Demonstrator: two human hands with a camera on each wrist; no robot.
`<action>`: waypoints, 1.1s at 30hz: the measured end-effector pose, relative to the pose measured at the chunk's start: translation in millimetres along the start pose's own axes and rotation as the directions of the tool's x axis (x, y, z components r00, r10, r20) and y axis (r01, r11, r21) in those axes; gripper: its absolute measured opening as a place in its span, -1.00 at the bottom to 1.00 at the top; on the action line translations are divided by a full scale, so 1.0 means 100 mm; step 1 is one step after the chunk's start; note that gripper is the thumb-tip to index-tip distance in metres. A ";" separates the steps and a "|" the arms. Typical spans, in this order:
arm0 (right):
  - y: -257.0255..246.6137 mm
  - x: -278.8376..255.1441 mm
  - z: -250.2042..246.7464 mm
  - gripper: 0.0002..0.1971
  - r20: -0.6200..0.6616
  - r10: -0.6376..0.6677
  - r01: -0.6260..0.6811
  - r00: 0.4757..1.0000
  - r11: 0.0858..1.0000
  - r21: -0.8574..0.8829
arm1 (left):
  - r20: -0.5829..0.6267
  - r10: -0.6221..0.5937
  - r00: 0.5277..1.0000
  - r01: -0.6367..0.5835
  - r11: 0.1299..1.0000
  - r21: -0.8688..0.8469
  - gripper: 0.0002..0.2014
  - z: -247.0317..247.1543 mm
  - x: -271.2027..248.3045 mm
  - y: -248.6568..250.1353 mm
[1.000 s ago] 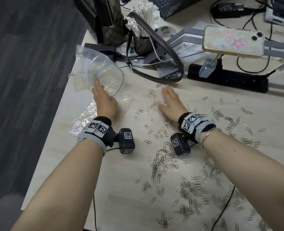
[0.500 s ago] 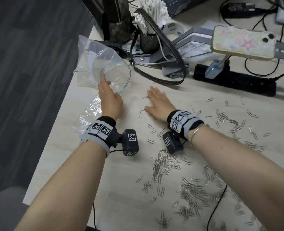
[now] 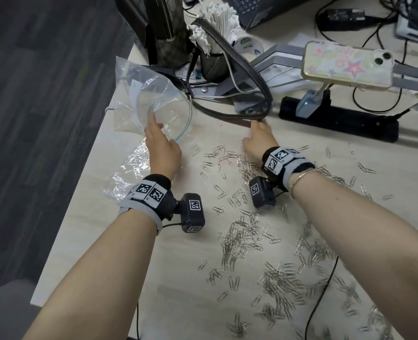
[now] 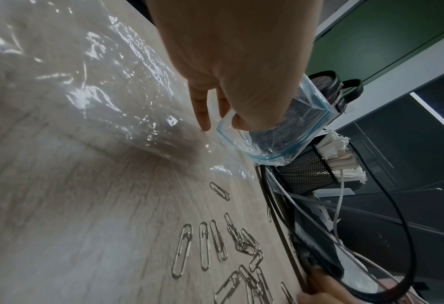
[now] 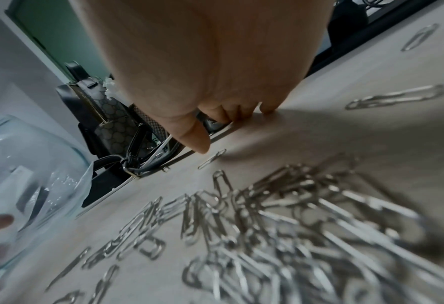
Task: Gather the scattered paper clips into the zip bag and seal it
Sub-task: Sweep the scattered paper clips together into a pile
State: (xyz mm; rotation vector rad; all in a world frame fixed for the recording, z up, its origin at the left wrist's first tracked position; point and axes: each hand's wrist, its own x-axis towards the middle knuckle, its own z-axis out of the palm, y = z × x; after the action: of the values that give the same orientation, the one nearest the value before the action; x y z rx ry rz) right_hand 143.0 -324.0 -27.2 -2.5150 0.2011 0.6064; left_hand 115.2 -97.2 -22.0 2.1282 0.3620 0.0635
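Bag strap (image 3: pixel 230 114) and power strip (image 3: pixel 338 121) block the table's (image 3: pixel 173 290) far side

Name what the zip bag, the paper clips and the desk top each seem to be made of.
Zip bag: thin clear plastic film, glossy; it crinkles, glints, shows things through, with a blue zip strip.
Paper clips: bent steel-like wire, shiny silver.
Desk top: pale wood-grain surface, matte; probably laminate, possibly wood.

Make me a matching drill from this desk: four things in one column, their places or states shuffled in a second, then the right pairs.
Things:
1. zip bag
2. paper clips
3. phone
4. right hand

Places or states:
A. flat on the desk, fingertips at the bag strap
B. raised on a stand
C. mouth held open by the left hand
D. scattered loose over the desk

Pairs: 1-C, 2-D, 3-B, 4-A
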 end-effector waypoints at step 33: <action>-0.26 -0.25 0.30 -0.24 0.170 -0.165 0.196 0.971 0.963 -0.185 | -0.016 0.043 0.999 -0.043 0.999 -0.028 -0.22 -0.21 -0.14 0.08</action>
State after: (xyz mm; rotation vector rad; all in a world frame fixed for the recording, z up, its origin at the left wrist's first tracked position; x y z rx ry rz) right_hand 116.2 -285.3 -26.5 -2.6247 -0.1540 0.7743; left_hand 99.6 -88.5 -2.2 2.1088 0.3228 0.1095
